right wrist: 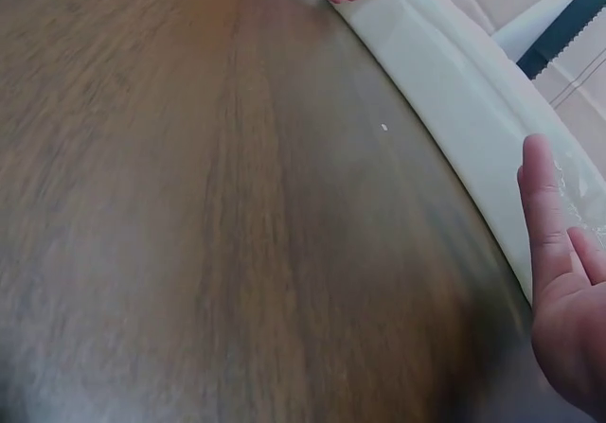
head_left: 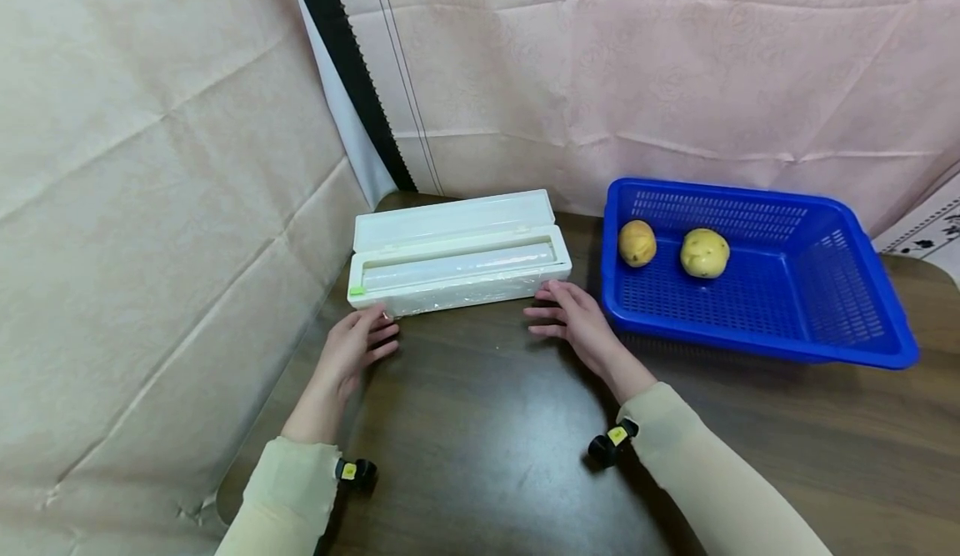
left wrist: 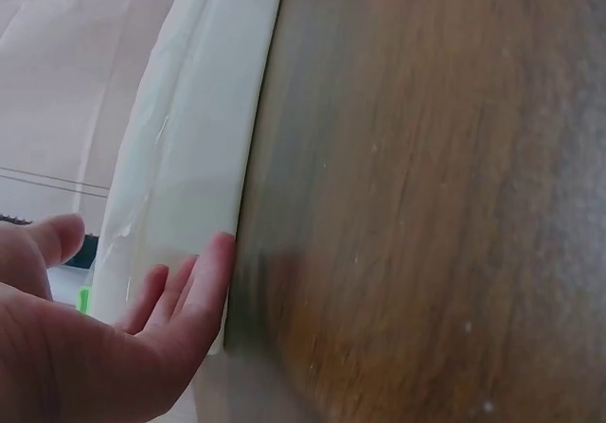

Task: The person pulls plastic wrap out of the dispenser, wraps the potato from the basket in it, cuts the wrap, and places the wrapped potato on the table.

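Note:
A white cling film dispenser lies near the back of the table with its lid tilted back. Inside it a pale roll of film shows, and a small green tab sits at its left end. My left hand is at the dispenser's front left corner, fingers loosely extended; whether they touch it I cannot tell. By the front right corner is my right hand, its fingers spread and relaxed. In the right wrist view that hand appears beside the dispenser's long front side. Neither hand grips anything.
To the right stands a blue plastic basket holding two yellowish round fruits or vegetables, one smaller and one larger. Pale cloth hangs behind and to the left of the brown wooden table.

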A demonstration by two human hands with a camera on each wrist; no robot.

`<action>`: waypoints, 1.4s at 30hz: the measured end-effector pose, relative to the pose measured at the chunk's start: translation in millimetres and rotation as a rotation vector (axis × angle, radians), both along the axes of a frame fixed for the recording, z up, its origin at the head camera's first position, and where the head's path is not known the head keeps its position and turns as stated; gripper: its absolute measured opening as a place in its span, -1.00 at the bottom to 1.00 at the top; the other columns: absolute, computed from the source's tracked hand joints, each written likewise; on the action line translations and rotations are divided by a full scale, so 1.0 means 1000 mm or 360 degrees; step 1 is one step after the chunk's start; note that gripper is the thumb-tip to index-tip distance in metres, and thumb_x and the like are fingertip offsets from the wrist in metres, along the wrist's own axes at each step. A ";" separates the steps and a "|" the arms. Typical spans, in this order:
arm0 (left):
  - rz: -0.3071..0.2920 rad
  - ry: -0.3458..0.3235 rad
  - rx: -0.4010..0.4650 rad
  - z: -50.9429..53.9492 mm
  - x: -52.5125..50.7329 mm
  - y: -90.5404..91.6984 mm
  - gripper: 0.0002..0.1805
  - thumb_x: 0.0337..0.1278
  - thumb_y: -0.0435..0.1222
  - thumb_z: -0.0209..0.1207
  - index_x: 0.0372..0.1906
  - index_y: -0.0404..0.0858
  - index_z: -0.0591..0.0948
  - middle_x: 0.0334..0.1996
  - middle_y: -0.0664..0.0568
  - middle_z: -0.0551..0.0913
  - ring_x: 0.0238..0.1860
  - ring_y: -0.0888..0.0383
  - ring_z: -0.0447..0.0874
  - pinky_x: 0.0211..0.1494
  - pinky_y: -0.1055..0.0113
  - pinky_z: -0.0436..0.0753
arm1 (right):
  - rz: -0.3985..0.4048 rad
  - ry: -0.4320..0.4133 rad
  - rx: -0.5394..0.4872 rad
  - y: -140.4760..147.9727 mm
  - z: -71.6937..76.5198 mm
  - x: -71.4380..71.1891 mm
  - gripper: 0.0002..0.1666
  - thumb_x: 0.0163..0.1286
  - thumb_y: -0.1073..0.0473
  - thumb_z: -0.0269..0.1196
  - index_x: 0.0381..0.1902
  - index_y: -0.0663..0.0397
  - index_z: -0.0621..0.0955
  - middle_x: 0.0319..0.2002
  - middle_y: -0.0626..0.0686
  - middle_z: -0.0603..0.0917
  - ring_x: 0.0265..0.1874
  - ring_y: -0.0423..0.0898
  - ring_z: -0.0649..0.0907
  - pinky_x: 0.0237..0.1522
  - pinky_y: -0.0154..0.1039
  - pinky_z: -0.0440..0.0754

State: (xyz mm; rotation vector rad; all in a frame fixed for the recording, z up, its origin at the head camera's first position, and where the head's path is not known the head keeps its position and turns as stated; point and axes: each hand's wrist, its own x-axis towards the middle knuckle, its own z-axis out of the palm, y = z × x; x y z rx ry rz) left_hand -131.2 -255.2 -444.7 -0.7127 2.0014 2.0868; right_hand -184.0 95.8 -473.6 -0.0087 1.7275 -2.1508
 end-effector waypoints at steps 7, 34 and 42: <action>0.0128 0.0059 0.0051 -0.002 -0.004 0.004 -0.54 0.62 -0.03 0.17 0.21 -0.35 0.53 0.05 -0.04 0.65 0.10 0.11 0.78 0.14 0.29 0.76 | -0.0055 0.0007 -0.0028 -0.004 -0.002 -0.005 -0.53 0.80 -0.08 -0.05 0.30 0.20 0.42 0.31 0.32 0.50 0.01 -0.05 0.79 0.03 -0.08 0.81; 0.0153 0.0154 0.0078 0.015 -0.008 0.005 -0.71 0.65 -0.10 0.11 0.08 -0.26 0.55 -0.26 0.22 0.85 -0.28 0.31 0.81 -0.26 0.50 0.61 | -0.0233 0.0091 -0.0130 -0.023 0.002 -0.008 -0.66 0.79 0.04 0.01 0.02 0.21 0.56 -0.16 0.21 0.74 -0.39 -0.10 0.81 -0.26 -0.15 0.84; 0.0147 0.0165 0.0197 0.026 -0.016 0.003 -0.78 0.69 -0.12 0.06 -0.01 -0.21 0.49 -0.27 0.26 0.85 -0.27 0.30 0.82 -0.20 0.47 0.61 | -0.0297 0.0111 -0.0189 -0.031 0.014 -0.008 -0.62 0.78 -0.04 0.02 0.05 0.17 0.56 -0.17 0.11 0.72 -0.40 -0.09 0.81 -0.24 -0.15 0.84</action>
